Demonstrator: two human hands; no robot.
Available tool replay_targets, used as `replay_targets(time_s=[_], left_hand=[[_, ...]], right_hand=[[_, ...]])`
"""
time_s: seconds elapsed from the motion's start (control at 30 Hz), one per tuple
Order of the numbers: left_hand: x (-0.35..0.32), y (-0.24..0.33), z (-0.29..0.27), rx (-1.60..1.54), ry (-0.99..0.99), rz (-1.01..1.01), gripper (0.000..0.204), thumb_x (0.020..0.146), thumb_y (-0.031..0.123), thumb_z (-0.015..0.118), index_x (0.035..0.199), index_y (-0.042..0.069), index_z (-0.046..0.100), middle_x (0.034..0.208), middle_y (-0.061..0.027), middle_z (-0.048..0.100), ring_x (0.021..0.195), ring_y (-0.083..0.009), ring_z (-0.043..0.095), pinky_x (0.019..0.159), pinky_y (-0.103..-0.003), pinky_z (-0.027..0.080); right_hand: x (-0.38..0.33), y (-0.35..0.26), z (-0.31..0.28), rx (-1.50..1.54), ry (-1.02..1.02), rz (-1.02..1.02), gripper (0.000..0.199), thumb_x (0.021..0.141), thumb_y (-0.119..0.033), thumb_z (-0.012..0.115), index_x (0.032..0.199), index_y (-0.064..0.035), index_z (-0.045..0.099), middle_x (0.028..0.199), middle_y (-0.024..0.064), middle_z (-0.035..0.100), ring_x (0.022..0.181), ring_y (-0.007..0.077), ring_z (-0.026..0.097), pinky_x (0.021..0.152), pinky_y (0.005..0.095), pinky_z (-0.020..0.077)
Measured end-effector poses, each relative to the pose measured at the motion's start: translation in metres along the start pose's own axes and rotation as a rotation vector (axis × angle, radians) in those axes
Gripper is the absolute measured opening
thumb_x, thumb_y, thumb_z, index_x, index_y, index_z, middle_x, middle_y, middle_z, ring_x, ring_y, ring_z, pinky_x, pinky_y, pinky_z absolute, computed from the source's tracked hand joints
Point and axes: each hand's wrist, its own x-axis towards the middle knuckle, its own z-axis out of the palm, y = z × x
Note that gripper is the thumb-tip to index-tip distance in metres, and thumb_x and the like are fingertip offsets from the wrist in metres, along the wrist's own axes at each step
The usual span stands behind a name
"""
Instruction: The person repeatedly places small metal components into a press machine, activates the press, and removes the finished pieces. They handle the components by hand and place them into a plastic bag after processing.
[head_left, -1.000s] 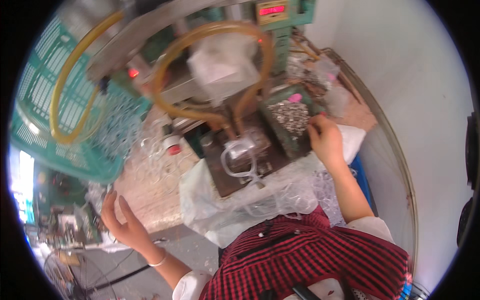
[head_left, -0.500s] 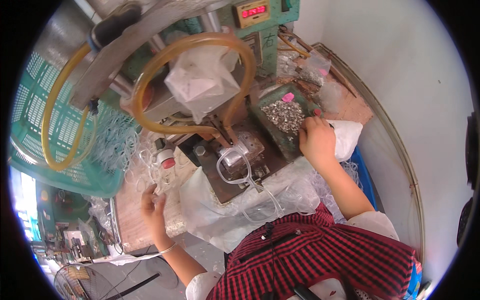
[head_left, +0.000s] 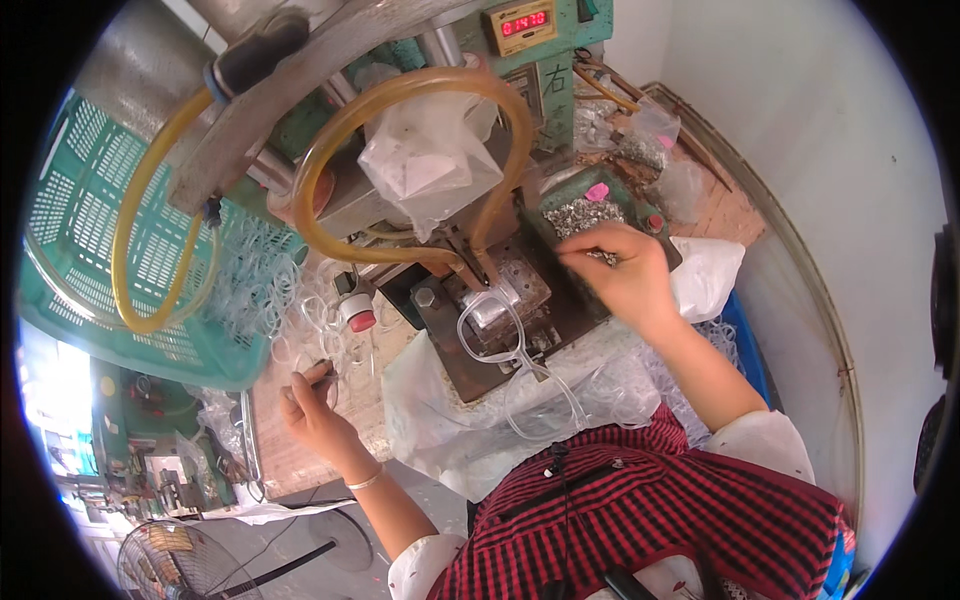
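A clear plastic eyeglass frame (head_left: 522, 352) lies on the press's metal fixture (head_left: 525, 283), one rim over the metal block and the other hanging toward me. My right hand (head_left: 640, 280) is raised in a pinch between the fixture and the green tray (head_left: 612, 184) of small silvery metal parts (head_left: 580, 216). What its fingertips hold, if anything, is too small to make out. Over the table at the left, my left hand (head_left: 325, 425) has its fingers curled together near a small dark object (head_left: 320, 372). Whether the hand holds it is unclear.
The press's amber hose (head_left: 305, 190) loops over the fixture. Red buttons (head_left: 360, 319) (head_left: 655, 222) flank it. A green basket (head_left: 100, 240) and a pile of clear frames (head_left: 245, 285) stand left. A white plastic bag (head_left: 708, 272) lies right, above a blue bin (head_left: 748, 345).
My right hand has moved from the tray's right edge leftward over the metal parts, toward the fixture. My left hand has curled its fingers. The whole view has shifted slightly.
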Motion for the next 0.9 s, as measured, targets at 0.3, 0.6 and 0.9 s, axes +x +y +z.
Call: replay_targets(time_s=[0.3, 0.6, 0.9], left_hand=[[-0.017, 0.141, 0.097, 0.097, -0.397, 0.623, 0.022, 0.1, 0.009, 0.053, 0.081, -0.002, 0.048, 0.073, -0.0195, 0.067, 0.066, -0.0252, 0.069, 0.065, -0.035, 0.058], [-0.043, 0.136, 0.096, 0.455, -0.755, 1.096, 0.02, 0.077, 0.013, 0.079, 0.079, 0.007, 0.06, 0.084, -0.0078, 0.074, 0.058, -0.0195, 0.061, 0.055, -0.03, 0.051], [-0.082, 0.113, 0.125, 0.285, -0.909, 1.284, 0.039, 0.077, 0.022, 0.081, 0.067, 0.013, 0.045, 0.087, -0.0039, 0.073, 0.062, -0.0178, 0.058, 0.058, -0.031, 0.054]], right_hand=[[0.001, -0.05, 0.061, 0.695, -0.057, 0.197, 0.047, 0.079, 0.006, 0.074, 0.123, 0.0, 0.059, 0.097, 0.0049, 0.069, 0.095, 0.0118, 0.063, 0.089, 0.0255, 0.0497], [-0.014, -0.077, 0.024, 0.617, -0.191, 0.198, 0.057, 0.083, 0.007, 0.059, 0.139, 0.0001, 0.049, 0.115, 0.0146, 0.068, 0.1, 0.0183, 0.065, 0.091, 0.0283, 0.0491], [-0.011, -0.003, -0.008, 0.143, -0.052, 0.185, 0.031, 0.085, -0.002, 0.063, 0.116, -0.0025, 0.068, 0.107, 0.0132, 0.071, 0.106, 0.0246, 0.066, 0.095, 0.0355, 0.0498]])
